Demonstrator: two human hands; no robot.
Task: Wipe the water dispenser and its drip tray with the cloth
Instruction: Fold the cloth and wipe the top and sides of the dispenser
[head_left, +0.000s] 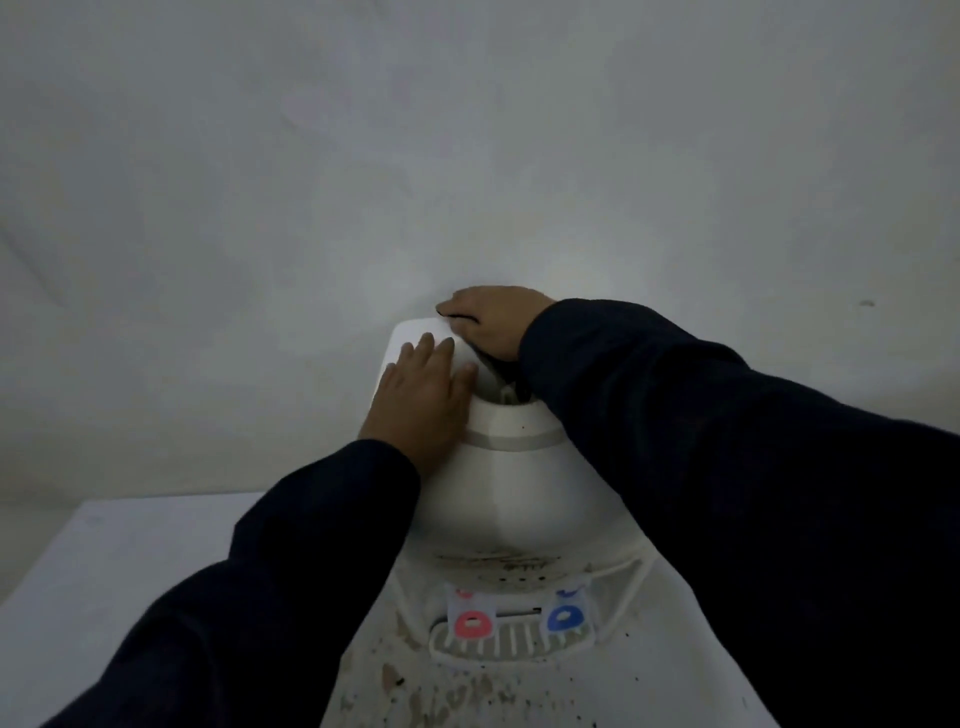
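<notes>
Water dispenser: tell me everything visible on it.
White plastic water dispenser, upright, seen from above, against a pale wall. Rounded collar on top. Low in front, a red tap and a blue tap over a slatted drip tray. Brown stains mark the front around the tray. The left hand lies flat on the top's left side; the right hand rests on a dark cloth at the rear.

Water dispenser (498, 499) on white table (104, 597)
</notes>
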